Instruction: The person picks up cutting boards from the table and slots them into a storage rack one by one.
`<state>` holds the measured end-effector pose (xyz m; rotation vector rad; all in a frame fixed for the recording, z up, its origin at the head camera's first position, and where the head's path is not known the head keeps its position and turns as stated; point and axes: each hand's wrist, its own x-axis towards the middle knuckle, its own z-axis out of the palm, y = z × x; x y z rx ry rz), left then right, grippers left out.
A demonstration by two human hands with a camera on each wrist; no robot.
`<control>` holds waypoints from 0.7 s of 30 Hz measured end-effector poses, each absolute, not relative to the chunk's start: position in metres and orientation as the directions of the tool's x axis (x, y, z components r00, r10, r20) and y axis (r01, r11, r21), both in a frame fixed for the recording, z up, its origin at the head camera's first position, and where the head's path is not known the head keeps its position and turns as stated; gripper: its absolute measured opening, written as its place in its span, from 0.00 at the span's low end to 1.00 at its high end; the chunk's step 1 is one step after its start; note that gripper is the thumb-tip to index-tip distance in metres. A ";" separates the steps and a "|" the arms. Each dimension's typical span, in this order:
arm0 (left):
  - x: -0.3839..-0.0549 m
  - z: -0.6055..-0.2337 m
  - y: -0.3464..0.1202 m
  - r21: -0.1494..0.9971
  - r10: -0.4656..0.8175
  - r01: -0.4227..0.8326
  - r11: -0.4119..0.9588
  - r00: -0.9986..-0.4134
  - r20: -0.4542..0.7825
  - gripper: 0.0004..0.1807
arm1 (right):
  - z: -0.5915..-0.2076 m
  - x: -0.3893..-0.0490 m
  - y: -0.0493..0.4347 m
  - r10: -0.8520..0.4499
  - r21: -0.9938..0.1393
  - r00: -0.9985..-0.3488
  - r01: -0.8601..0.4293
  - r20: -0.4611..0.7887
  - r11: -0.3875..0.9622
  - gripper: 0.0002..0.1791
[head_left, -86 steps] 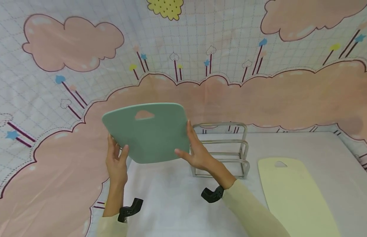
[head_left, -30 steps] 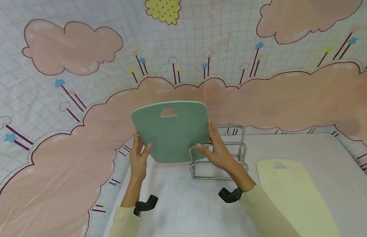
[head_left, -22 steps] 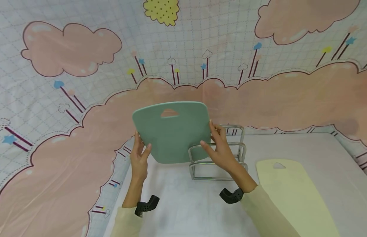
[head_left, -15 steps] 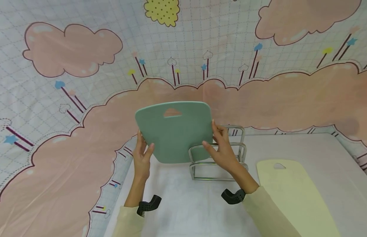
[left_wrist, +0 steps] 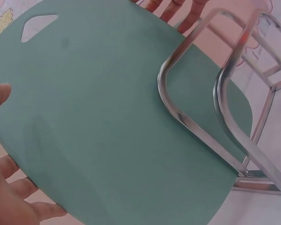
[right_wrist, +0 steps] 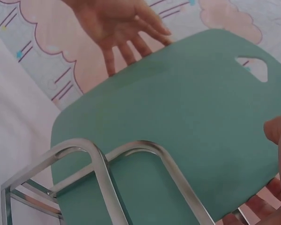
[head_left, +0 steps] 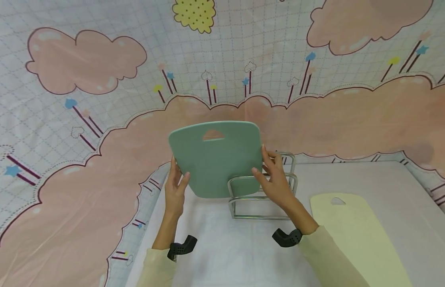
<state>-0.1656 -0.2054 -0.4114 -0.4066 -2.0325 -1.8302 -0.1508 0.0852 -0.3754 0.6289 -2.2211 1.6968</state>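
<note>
A green cutting board (head_left: 215, 159) with a cut-out handle hole stands nearly upright between both hands. My left hand (head_left: 175, 193) holds its left edge, thumb on the near face and fingers behind. At the opposite edge, my right hand (head_left: 278, 183) grips it the same way, with the thumb in front. The board's lower right part sits behind the front bars of a silver metal rack (head_left: 260, 218). In the left wrist view, two rack loops (left_wrist: 192, 124) cross in front of the board. From the right wrist, the left hand's fingers (right_wrist: 126, 54) show at the far edge.
A pale yellow cutting board (head_left: 359, 235) lies flat on the white table (head_left: 226, 255), right of the rack. Behind the table hangs a patterned cloth (head_left: 316, 127) with clouds. Black wrist cameras (head_left: 287, 238) are strapped to both wrists.
Both hands have carried the green cutting board to the right, so its lower right part now overlaps the rack, behind its front bars. The yellow board and the rack stay in place.
</note>
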 end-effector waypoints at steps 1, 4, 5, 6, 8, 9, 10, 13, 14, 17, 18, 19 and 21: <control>-0.165 -0.411 -0.205 0.888 -0.036 0.447 0.110 -0.891 0.453 0.37 | -0.380 -0.153 0.086 -0.168 -0.839 -0.865 -0.500 0.472 0.216 0.37; -0.162 -0.406 -0.201 0.898 -0.037 0.429 0.102 -0.900 0.434 0.38 | -0.394 -0.162 0.089 -0.149 -0.837 -0.865 -0.501 0.478 0.221 0.38; -0.161 -0.404 -0.200 0.900 -0.034 0.424 0.102 -0.902 0.429 0.38 | -0.398 -0.164 0.091 -0.143 -0.836 -0.866 -0.499 0.479 0.228 0.38; -0.159 -0.401 -0.198 0.901 -0.030 0.422 0.101 -0.904 0.427 0.38 | -0.403 -0.167 0.093 -0.136 -0.836 -0.868 -0.497 0.477 0.232 0.39; -0.155 -0.394 -0.193 0.901 -0.022 0.420 0.111 -0.905 0.425 0.38 | -0.406 -0.168 0.095 -0.128 -0.835 -0.871 -0.492 0.475 0.246 0.39; -0.154 -0.392 -0.191 0.899 -0.019 0.423 0.118 -0.904 0.428 0.38 | -0.406 -0.168 0.096 -0.125 -0.835 -0.872 -0.490 0.474 0.252 0.39; -0.153 -0.389 -0.188 0.896 -0.016 0.426 0.124 -0.902 0.431 0.39 | -0.406 -0.168 0.097 -0.124 -0.835 -0.873 -0.488 0.472 0.256 0.39; -0.152 -0.386 -0.183 0.891 -0.010 0.434 0.129 -0.898 0.439 0.40 | -0.398 -0.162 0.099 -0.132 -0.841 -0.880 -0.475 0.457 0.260 0.39; -0.152 -0.386 -0.181 0.891 -0.007 0.435 0.126 -0.898 0.440 0.40 | -0.393 -0.159 0.099 -0.137 -0.846 -0.885 -0.465 0.444 0.260 0.38; -0.152 -0.387 -0.177 0.896 0.003 0.432 0.108 -0.901 0.434 0.40 | -0.378 -0.149 0.100 -0.141 -0.862 -0.901 -0.434 0.411 0.263 0.38; -0.152 -0.387 -0.176 0.898 0.006 0.429 0.098 -0.903 0.431 0.40 | -0.373 -0.146 0.100 -0.140 -0.864 -0.906 -0.424 0.400 0.271 0.38; -0.152 -0.388 -0.175 0.900 0.008 0.426 0.091 -0.904 0.427 0.41 | -0.369 -0.143 0.101 -0.138 -0.863 -0.908 -0.419 0.395 0.283 0.38; -0.153 -0.389 -0.173 0.904 0.008 0.421 0.074 -0.907 0.422 0.40 | -0.367 -0.143 0.102 -0.131 -0.860 -0.909 -0.416 0.395 0.296 0.38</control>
